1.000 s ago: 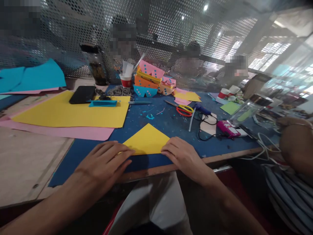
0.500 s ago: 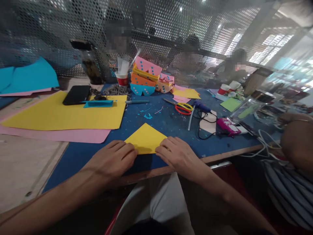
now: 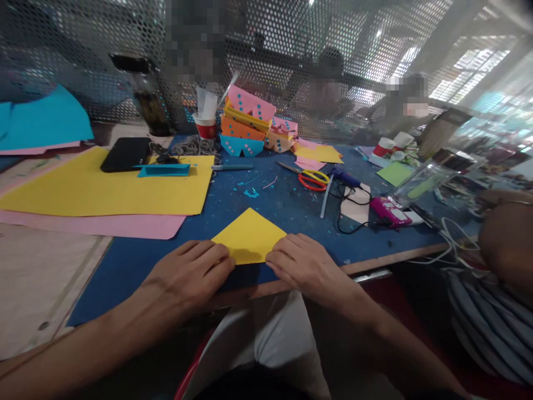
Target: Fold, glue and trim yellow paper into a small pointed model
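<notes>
A yellow paper folded into a triangle (image 3: pixel 249 236) lies on the blue mat (image 3: pixel 291 214) near the table's front edge, its point away from me. My left hand (image 3: pixel 189 272) lies flat with fingers stretched out, fingertips pressing the triangle's lower left corner. My right hand (image 3: pixel 306 264) lies the same way on the lower right corner, fingers together and extended. Both hands hold the fold's base edge down against the mat.
A large yellow sheet (image 3: pixel 104 186) over a pink sheet (image 3: pixel 95 225) lies to the left, with a black phone (image 3: pixel 125 154) on it. Scissors (image 3: pixel 310 179), a glue gun (image 3: pixel 345 179), cables and stacked paper boats (image 3: pixel 245 125) sit further back. Another person's arm (image 3: pixel 503 239) is at the right.
My two hands have slid closer together along the triangle's base edge. The view has shifted slightly; the paper stays in place.
</notes>
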